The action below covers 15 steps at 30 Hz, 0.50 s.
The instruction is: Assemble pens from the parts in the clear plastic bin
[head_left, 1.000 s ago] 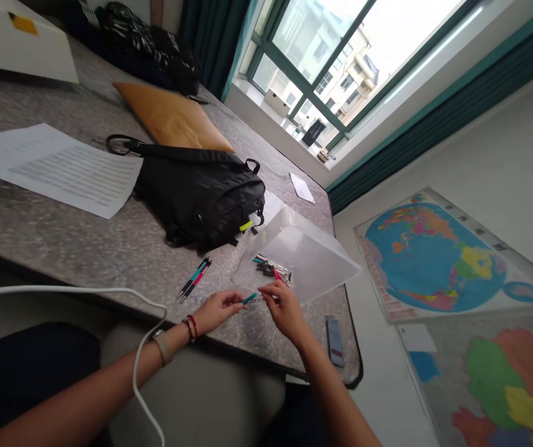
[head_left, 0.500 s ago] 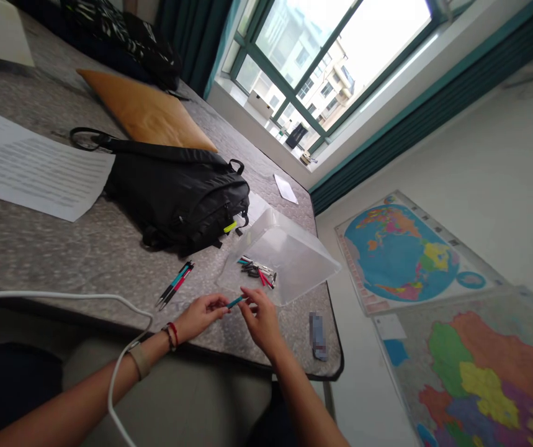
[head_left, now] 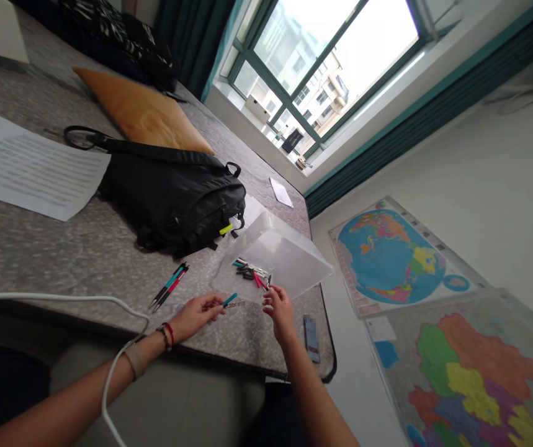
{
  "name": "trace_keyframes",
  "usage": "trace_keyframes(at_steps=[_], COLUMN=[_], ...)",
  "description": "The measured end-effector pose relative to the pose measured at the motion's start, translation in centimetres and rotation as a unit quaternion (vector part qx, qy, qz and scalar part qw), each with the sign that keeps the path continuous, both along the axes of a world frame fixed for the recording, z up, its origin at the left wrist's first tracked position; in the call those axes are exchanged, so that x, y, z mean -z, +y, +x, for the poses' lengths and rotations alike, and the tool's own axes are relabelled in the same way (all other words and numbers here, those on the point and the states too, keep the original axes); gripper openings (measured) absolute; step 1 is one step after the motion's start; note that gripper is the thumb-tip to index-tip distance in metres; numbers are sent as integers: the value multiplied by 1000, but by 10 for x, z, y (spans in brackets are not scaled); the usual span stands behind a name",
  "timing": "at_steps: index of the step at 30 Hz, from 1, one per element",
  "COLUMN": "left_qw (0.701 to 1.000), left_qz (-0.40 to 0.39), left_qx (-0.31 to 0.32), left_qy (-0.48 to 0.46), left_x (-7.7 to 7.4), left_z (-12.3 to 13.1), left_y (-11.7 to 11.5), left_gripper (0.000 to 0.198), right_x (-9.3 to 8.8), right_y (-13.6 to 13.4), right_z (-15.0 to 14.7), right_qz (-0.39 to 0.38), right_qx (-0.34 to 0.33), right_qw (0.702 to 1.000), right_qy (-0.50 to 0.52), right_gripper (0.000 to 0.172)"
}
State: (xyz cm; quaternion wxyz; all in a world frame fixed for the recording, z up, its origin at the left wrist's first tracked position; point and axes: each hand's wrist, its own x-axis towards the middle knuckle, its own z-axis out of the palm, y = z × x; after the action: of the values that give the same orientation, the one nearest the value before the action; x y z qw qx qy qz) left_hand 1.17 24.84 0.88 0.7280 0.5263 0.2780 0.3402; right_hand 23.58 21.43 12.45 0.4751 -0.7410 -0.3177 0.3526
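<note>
My left hand (head_left: 202, 315) is closed in a pinch on a teal pen barrel (head_left: 229, 300), which points up and to the right over the table. My right hand (head_left: 279, 308) is at the near edge of a clear plastic box (head_left: 289, 257), fingers slightly apart and bent beside the parts in it. Inside the box lie several small pen parts (head_left: 250, 272), black, silver, red and teal. To the left of my left hand, assembled pens (head_left: 169, 287) with teal and red barrels lie side by side on the table.
A black backpack (head_left: 177, 198) stands behind the pens, with a brown envelope (head_left: 145, 115) beyond it. Printed paper (head_left: 33, 167) lies at left. A phone (head_left: 311, 338) rests near the table's right corner. A white cable (head_left: 108, 379) crosses in front of my left arm.
My right hand has let go of the teal barrel and moved right to the box's edge. My left hand still holds the barrel, nearly in place.
</note>
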Motion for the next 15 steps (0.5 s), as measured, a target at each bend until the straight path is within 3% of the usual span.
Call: trace_keyframes(at_steps=[3, 6, 9, 12, 15], left_qw=[1000, 1000, 1000, 1000, 1000], left_qz=[-17, -20, -18, -14, -9], left_qx=[-5, 1, -2, -4, 1], left_qy=[-10, -13, -5, -1, 2], left_x=[1, 3, 4, 2, -2], left_z=[1, 1, 0, 0, -1], left_y=[1, 0, 0, 0, 2], left_gripper=[38, 37, 36, 35, 34], right_x=[9, 20, 30, 39, 47], right_y=[21, 46, 68, 80, 85], right_z=[9, 18, 26, 32, 34], right_qz=[-33, -73, -148, -202, -216], right_qx=[-37, -75, -123, -155, -154], right_qw=[997, 977, 916, 855, 836], right_qy=[-57, -188, -351, -452, -481], right_gripper=[34, 26, 16, 16, 20])
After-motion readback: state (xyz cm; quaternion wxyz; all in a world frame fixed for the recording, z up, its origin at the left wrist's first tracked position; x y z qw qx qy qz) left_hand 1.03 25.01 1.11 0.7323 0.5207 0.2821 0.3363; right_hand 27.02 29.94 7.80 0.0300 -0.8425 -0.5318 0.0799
